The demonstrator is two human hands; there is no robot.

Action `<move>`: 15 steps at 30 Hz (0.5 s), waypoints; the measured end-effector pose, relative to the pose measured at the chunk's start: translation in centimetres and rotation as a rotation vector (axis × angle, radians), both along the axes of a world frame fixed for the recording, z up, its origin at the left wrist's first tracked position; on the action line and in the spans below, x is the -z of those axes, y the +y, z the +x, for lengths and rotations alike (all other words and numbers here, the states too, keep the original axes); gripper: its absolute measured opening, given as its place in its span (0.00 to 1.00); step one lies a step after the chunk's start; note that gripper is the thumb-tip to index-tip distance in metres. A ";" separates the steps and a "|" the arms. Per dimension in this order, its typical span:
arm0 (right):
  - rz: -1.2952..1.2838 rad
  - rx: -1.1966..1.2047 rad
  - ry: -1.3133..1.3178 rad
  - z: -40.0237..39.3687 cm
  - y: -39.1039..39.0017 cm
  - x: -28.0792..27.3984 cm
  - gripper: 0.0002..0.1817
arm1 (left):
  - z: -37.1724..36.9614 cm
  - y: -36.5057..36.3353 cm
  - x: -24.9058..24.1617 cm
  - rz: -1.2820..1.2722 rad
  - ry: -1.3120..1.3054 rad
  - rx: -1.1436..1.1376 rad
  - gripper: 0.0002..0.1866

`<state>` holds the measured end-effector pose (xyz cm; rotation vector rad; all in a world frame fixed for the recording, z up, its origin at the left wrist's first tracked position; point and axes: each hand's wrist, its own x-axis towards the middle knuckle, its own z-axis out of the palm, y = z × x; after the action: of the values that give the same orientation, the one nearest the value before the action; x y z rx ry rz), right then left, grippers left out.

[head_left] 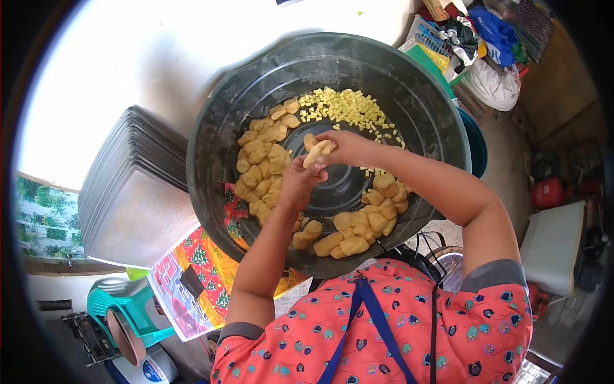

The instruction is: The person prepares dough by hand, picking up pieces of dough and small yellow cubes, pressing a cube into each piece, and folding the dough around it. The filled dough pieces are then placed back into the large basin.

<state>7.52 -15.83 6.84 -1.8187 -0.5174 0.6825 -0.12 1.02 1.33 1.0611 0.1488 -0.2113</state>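
Note:
Over the middle of a large black basin (332, 272), both my hands hold one flattened piece of dough (318, 153). My left hand (299, 184) grips its lower end with the fingertips. My right hand (345, 148) pinches its upper side, and another small dough lump (310, 141) shows just beyond those fingers. Many tan dough pieces (259, 160) are heaped along the basin's left side, with more dough lumps (361, 230) near me at the front and right. Small yellow cubes (345, 105) lie scattered at the far side.
Left of the basin stands a stack of dark metal trays (128, 192). A teal plastic chair (128, 307) is at lower left beside a patterned cloth (198, 269). Bags and cloths (492, 70) pile up at upper right. A red container (548, 192) stands at right.

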 end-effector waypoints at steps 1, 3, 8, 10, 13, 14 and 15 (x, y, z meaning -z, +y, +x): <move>-0.088 0.000 -0.113 -0.2 0.1 -0.1 0.16 | 0.0 0.0 0.1 0.050 -0.027 -0.005 0.16; -0.067 -0.013 0.014 -0.1 0.0 -0.5 0.16 | 0.0 0.1 0.0 0.105 -0.067 -0.004 0.17; -0.133 -0.043 -0.003 1.5 -1.3 -4.6 0.14 | -0.6 -0.7 -2.4 0.006 -0.091 0.069 0.24; -0.163 0.029 -0.172 2.5 -3.1 -8.2 0.12 | -0.6 -0.6 -2.2 0.084 -0.046 0.121 0.26; 0.000 0.225 -0.448 3.9 -9.1 -12.5 0.15 | -0.8 -0.8 -0.8 0.438 -0.054 0.243 0.29; -0.129 0.386 -0.562 3.4 -11.3 -14.3 0.16 | -0.9 -0.9 0.0 0.595 -0.075 0.291 0.30; 0.025 0.524 -0.559 3.0 -13.8 -15.0 0.18 | -0.8 -0.9 1.2 0.764 -0.079 0.413 0.33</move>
<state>10.48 -29.62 21.87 -2.0029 -0.3738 -0.1966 -0.87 0.11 0.13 1.8572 -0.0760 -0.5077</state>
